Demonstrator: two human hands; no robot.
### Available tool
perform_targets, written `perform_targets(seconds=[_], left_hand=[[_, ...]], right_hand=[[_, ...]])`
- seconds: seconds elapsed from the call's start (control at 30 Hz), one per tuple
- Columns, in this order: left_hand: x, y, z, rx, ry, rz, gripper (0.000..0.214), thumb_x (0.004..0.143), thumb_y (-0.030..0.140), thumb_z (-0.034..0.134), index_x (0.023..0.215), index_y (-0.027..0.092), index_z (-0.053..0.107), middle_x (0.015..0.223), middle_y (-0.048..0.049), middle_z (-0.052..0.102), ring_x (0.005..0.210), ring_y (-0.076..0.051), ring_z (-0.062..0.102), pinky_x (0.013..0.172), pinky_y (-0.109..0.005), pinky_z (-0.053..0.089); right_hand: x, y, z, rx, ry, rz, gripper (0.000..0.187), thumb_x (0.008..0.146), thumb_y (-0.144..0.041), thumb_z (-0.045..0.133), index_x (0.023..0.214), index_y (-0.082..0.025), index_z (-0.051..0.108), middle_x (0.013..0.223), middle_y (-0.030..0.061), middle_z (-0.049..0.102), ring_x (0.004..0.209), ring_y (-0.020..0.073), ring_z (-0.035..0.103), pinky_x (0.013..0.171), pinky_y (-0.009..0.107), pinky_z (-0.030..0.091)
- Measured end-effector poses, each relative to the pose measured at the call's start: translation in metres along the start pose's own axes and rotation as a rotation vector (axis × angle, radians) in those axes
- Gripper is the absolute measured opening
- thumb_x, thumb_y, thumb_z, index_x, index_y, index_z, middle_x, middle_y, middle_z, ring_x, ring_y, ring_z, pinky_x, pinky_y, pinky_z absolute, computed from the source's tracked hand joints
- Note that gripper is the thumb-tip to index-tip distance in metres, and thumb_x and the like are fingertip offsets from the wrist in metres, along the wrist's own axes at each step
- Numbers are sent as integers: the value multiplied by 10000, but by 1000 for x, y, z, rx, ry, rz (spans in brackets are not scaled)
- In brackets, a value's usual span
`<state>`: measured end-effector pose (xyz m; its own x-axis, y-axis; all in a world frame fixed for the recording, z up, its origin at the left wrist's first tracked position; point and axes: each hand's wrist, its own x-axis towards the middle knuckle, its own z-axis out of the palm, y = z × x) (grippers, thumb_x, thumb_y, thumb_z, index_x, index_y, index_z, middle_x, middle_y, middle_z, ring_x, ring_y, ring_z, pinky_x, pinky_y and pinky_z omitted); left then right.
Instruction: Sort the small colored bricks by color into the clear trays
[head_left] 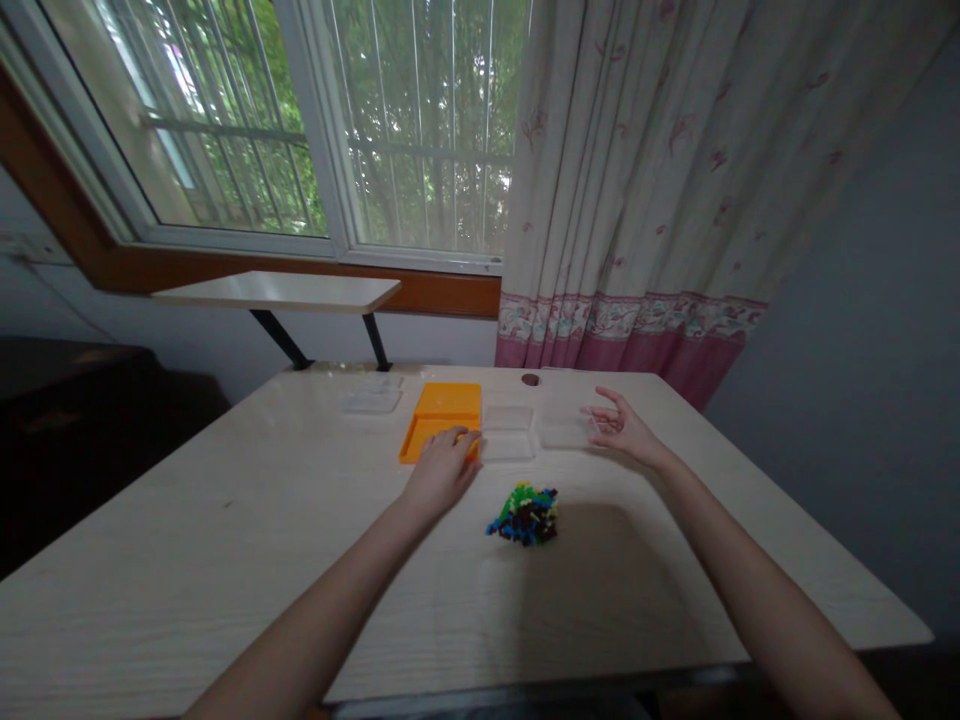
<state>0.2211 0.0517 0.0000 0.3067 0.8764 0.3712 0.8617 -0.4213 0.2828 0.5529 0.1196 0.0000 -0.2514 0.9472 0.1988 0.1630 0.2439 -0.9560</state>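
An open orange plastic case [448, 400] lies flat, its lid folded back away from me. My left hand [444, 468] rests over the near right corner of that case, fingers stretched out and close to a clear plastic case [508, 446]. Farther right is another clear case [562, 436]. At its right edge is my right hand [621, 430], fingers spread; whether they touch the case I cannot tell. Between my forearms sits a small heap of tiny building bricks [526, 515] in green, blue, yellow, dark brown and pale colours.
One more clear case [372, 402] lies left of the orange one. A raised shelf [285, 290] on dark legs stands at the table's back left. The pale wooden table [225, 560] has a round hole [531, 380] near its back edge, below a curtain [637, 200].
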Motion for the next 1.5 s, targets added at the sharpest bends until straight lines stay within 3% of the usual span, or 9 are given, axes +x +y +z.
perform_targets(seconds=[0.13,0.4,0.63,0.93,1.17,1.3,1.4,1.5], left_hand=[[6,-10,7,-49,-73,45,288,822,296,451,1058,192,579,978,-113,579,939,-242,522,828,-356,391],[11,-16,20,-298,-65,59,234,813,289,467,945,206,642,872,-100,608,866,-228,543,799,-333,401],[12,-21,17,-251,-89,108,241,823,283,442,904,201,654,845,-103,618,843,-223,550,764,-308,407],[11,-31,8,-244,-117,134,235,816,278,445,890,195,652,854,-98,628,827,-218,558,750,-310,414],[6,-23,6,-300,-101,116,243,788,329,493,940,203,634,900,-97,629,865,-238,558,781,-326,401],[13,-43,-17,-381,55,-47,320,735,384,558,1005,217,599,915,-85,637,817,-231,571,751,-320,400],[26,-81,-40,-283,195,-349,230,722,406,553,822,209,613,734,-61,622,670,-206,558,683,-326,404],[37,-122,-55,-214,310,-495,247,678,414,579,743,176,575,760,-113,580,822,-288,542,754,-420,379]], right_hand=[[0,22,-20,-49,-49,67,975,511,-279,778,1312,-244,223,1102,121,563,935,189,560,857,425,445],[0,28,-1,-109,-224,70,1021,559,-267,761,1365,-222,137,1250,181,451,1223,255,369,817,398,476],[-3,29,7,-153,-220,11,979,635,-307,717,1383,-194,95,1257,185,459,1250,225,344,947,441,367],[0,34,13,-155,-227,19,1013,621,-327,728,1383,-199,73,1247,181,472,1247,215,351,948,431,365],[-1,35,13,-190,-217,-19,980,628,-357,721,1381,-181,119,1232,172,483,1216,216,396,1004,443,290],[0,37,11,-178,-234,15,1026,606,-370,737,1386,-196,94,1227,171,485,1209,224,402,994,457,299],[1,39,10,-145,-231,41,984,642,-389,710,1386,-209,92,1232,171,471,1221,222,382,957,441,353],[2,39,10,-92,-214,53,907,698,-423,655,1384,-216,99,1216,169,475,1209,215,391,922,438,389]])
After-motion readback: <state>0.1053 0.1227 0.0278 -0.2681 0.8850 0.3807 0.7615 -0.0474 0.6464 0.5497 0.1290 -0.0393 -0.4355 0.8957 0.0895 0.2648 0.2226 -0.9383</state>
